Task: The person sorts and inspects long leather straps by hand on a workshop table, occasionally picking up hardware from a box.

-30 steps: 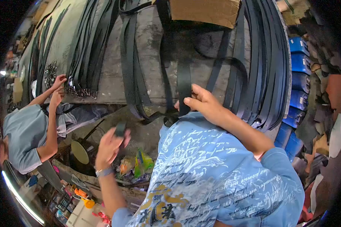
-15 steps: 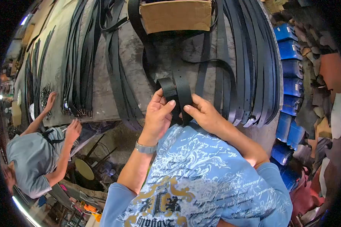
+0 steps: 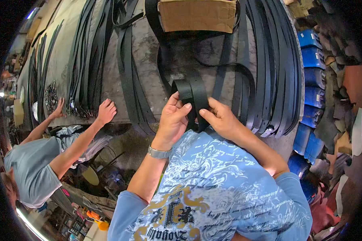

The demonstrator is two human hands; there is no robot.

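Cardboard box [image 3: 197, 17]; blue containers [image 3: 314, 77] in row beside table [image 3: 146, 74]; co-worker [image 3: 37, 165] in grey shirt at table edge.

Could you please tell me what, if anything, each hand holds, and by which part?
The left hand pinches a curled black belt section below its bend; the right hand holds a flatter section by its edge.

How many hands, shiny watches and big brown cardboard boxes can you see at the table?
Hands holding black strap: 2 (left hand, right hand)
Co-worker's hands: 2
Silver wristwatch: 1
Big cardboard box: 1
Total: 6
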